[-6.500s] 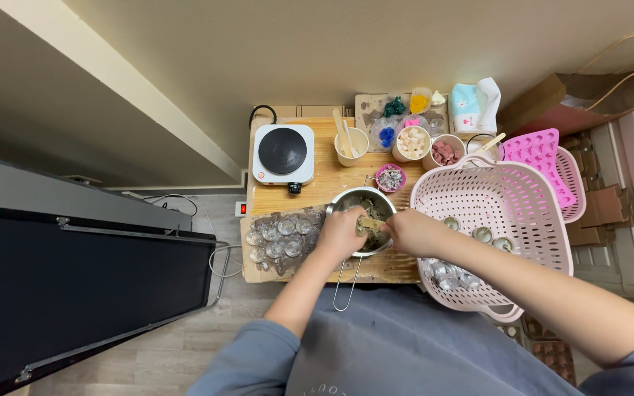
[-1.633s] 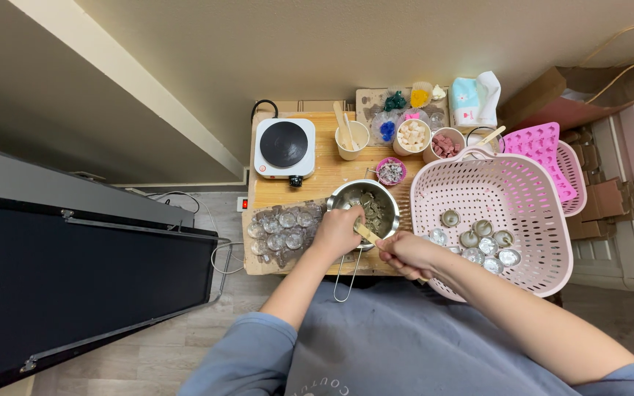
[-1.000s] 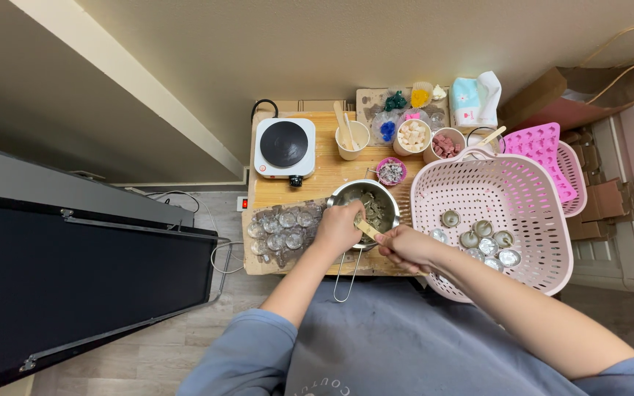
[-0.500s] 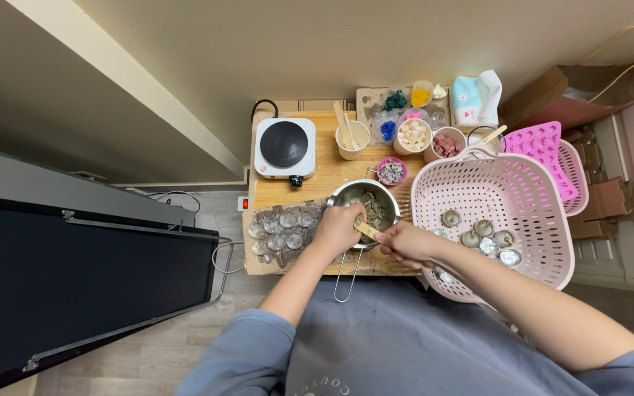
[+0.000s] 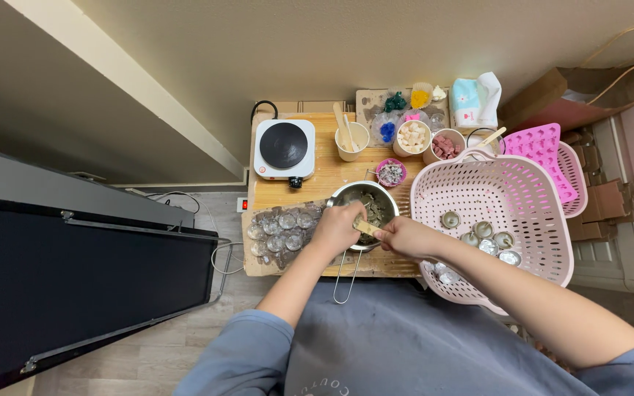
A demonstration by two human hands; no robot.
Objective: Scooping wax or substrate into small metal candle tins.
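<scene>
Saucepan (image 5: 370,207), small steel one w/ long wire handle, sits at the front-centre of the wooden table (image 5: 326,173), handle pointing toward the person. All places below are given rel. to the saucepan.

Changes vs. half a sec ago: pink basket (image 5: 504,220), just right of the saucepan, has shifted slightly; the small metal cups (image 5: 484,236) inside have rolled to new spots. Right hand (image 5: 407,237) has moved in closer to the saucepan rim; wooden stick (image 5: 365,228) now reaches over the near rim into the contents. Left hand (image 5: 338,228) stays on the near-left rim, little change. Judgement: scraping or stirring of the contents goes on; work is mid-step, not finished.

State of hands: right hand closed, fingers pinching the stick's near end. Left hand curled over the rim; whether it grips the rim or a small item there, cannot tell.

Elsewhere: hotplate (image 5: 284,149) behind-left; clear blister tray (image 5: 282,233) just left; paper cups (image 5: 414,138) behind.

Hidden/unclear: saucepan contents read only as dark greyish lumps, kind not determinable. Stick tip is lost among them. Left fingertips not visible. Basket's near corner is covered by the right forearm.
</scene>
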